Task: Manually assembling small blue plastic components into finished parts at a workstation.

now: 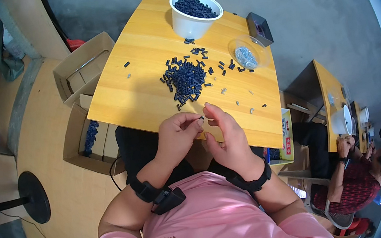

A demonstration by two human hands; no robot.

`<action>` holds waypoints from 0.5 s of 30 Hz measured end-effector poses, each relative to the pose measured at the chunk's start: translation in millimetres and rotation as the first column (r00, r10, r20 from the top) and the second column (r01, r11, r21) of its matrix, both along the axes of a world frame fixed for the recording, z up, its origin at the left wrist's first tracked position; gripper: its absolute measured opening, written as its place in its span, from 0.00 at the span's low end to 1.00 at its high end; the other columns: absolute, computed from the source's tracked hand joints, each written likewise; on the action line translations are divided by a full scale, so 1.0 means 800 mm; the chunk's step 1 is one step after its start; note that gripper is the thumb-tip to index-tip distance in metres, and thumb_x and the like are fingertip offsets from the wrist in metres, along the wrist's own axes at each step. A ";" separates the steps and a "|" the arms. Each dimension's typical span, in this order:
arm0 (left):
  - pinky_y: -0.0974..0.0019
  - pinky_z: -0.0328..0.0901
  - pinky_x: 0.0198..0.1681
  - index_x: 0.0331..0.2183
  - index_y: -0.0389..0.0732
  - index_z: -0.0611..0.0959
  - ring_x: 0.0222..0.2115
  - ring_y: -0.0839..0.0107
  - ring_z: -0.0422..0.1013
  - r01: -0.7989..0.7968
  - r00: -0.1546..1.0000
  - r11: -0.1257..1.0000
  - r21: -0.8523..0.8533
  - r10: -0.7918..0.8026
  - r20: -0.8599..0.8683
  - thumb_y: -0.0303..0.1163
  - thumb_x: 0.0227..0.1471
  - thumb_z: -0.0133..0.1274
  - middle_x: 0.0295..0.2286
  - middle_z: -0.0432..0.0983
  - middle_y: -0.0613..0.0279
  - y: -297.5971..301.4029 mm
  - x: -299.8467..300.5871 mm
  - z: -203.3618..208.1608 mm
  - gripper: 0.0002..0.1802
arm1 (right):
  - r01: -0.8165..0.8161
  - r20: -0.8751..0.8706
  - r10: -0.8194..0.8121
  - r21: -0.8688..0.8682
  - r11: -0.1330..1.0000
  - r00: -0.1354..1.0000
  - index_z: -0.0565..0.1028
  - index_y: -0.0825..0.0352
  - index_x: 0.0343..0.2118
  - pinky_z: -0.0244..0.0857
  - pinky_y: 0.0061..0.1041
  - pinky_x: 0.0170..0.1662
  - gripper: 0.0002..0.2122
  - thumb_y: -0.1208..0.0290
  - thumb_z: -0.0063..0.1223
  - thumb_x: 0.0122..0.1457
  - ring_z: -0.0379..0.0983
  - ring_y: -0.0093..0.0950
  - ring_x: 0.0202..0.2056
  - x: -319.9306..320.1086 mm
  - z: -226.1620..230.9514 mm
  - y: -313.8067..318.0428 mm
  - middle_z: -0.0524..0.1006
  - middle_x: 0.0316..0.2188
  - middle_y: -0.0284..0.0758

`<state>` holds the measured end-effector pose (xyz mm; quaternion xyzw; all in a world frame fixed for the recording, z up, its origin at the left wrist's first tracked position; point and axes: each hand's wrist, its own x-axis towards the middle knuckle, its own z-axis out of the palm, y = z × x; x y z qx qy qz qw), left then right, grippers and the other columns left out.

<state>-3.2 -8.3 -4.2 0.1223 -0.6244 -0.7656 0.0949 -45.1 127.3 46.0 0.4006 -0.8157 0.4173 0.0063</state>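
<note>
Over the near edge of the wooden table (139, 102), my left hand (173, 135) is closed in a pinch on a small black part (201, 118), mostly hidden by the fingertips. Close beside it, my right hand (230, 139) has its thumb and fingers apart, with nothing visible between them. Beyond both hands lies a heap of small black cylindrical parts (186, 79), with loose ones scattered around it. A few tiny silver pieces (224, 91) lie right of the heap. Farther right, a clear round dish (262, 60) holds many small silvery pieces (245, 56).
A white bucket (189, 26) full of black parts stands at the table's far side, with a dark open box (259, 29) to its right. Cardboard boxes (66, 83) sit on the floor at left, near a black round base (35, 197). Another person (356, 186) works at right.
</note>
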 end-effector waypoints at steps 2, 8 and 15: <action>0.75 0.69 0.32 0.34 0.33 0.78 0.28 0.76 0.73 0.037 0.991 0.925 0.378 -0.084 0.109 0.28 0.50 0.53 0.28 0.76 0.61 -0.001 0.001 0.007 0.09 | 0.015 -0.023 -0.015 0.009 1.000 1.000 0.64 0.71 0.47 0.62 0.34 0.46 0.24 0.84 0.53 0.42 0.67 0.44 0.41 -0.007 -0.001 0.002 0.70 0.40 0.47; 0.76 0.69 0.31 0.33 0.34 0.79 0.27 0.77 0.72 0.085 0.976 0.834 0.545 -0.179 0.122 0.29 0.50 0.54 0.28 0.75 0.63 -0.007 0.007 0.010 0.09 | -0.006 -0.231 0.020 0.059 0.998 0.973 0.69 0.70 0.36 0.63 0.33 0.40 0.17 0.81 0.58 0.40 0.67 0.42 0.37 -0.012 -0.007 -0.006 0.71 0.34 0.43; 0.75 0.69 0.33 0.34 0.33 0.79 0.27 0.77 0.72 0.082 0.968 0.812 0.578 -0.203 0.148 0.29 0.51 0.52 0.29 0.75 0.62 -0.017 0.012 0.005 0.09 | -0.040 -0.255 0.048 0.037 0.999 0.966 0.70 0.70 0.34 0.64 0.32 0.39 0.15 0.81 0.56 0.39 0.67 0.40 0.35 -0.015 -0.014 -0.016 0.71 0.32 0.42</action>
